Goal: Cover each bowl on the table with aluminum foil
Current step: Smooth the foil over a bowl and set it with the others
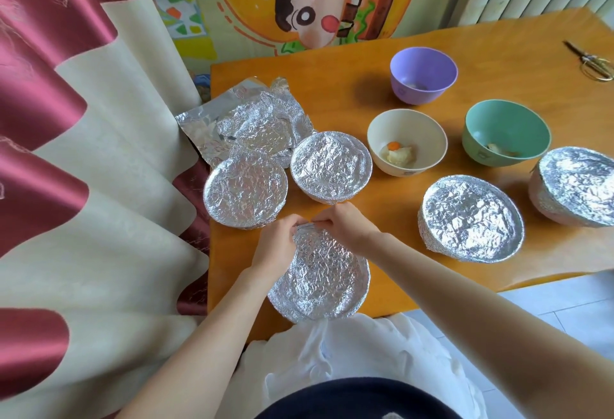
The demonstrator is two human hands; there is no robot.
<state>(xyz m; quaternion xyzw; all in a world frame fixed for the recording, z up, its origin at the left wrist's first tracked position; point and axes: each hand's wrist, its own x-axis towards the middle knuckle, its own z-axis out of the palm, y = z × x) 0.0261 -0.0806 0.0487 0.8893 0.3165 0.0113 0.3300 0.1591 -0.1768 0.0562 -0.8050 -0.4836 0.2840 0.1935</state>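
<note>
On the head view I see a purple bowl point(423, 75), cream bowl point(407, 143) and green bowl point(506, 138) uncovered at upper right, loose foil sheets point(232, 113) at centre left, and at lower centre the left hand point(277, 246) and right hand point(345, 222) both pinching the far rim of the foil-covered bowl point(319, 276).

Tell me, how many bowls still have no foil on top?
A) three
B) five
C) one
A: only the purple bowl, the cream bowl and the green bowl sit uncovered on the table.
</note>
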